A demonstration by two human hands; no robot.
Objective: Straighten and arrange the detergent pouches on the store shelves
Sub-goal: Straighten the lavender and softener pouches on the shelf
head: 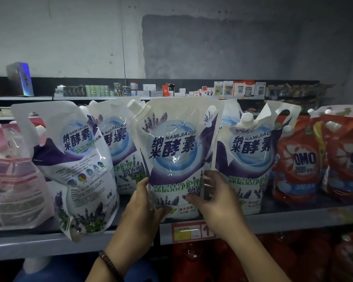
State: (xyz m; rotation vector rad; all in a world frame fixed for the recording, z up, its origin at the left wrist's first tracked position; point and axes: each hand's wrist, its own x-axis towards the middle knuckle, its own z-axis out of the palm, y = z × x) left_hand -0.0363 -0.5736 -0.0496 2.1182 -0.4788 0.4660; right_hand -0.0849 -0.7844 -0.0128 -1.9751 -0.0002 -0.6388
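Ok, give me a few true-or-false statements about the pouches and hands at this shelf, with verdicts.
1. The left hand and right hand both hold the middle white pouch near its bottom. True.
2. The red OMO pouches stand left of the white ones. False: they stand to the right.
3. The leftmost white pouch stands tilted. True.
4. The left wrist is bare. False: it wears a beaded bracelet.

On the shelf (293, 218), the centre pouch (173, 155) stands held between the left hand (145, 200) and the right hand (214, 198). A leaning pouch (75, 169) on its left overhangs the near edge. Another pouch (247, 165) stands just right, with the OMO pouches (298, 161) farther right. Small boxes (238, 88) sit on the far shelf (20, 98) behind.
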